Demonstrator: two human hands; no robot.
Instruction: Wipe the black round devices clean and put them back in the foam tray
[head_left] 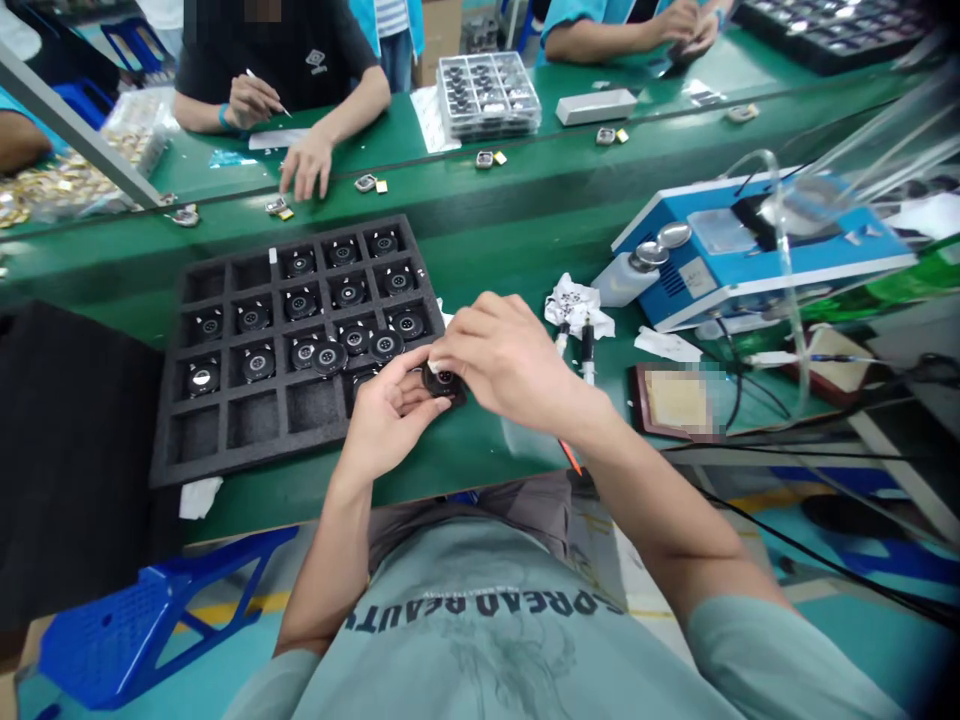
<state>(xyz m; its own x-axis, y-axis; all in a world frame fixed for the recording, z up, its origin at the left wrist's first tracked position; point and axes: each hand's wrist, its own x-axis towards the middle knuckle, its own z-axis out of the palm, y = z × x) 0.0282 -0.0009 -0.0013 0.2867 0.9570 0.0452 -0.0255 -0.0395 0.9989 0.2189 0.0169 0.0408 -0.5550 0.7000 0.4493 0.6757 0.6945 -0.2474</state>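
Over the right edge of a black foam tray [247,425], my left hand [386,415] holds a round black watch part [441,380] between thumb and fingers. From the right, my right hand [499,355] pinches a small piece of white tissue [435,367] against that part's face. Its fingertips are bent over the part and partly hide it. Several similar round black parts lie in the tray's compartments, and a couple rest on top of the dividers, such as one [329,357] near the middle.
Crumpled tissue [577,305], a metal-capped bottle [630,275] and a blue machine [750,255] are right of my hands. A brown-edged box [679,400] lies nearer. Across the green bench, a person's hand [307,160] is near small parts on the line. A blue stool [150,620] stands lower left.
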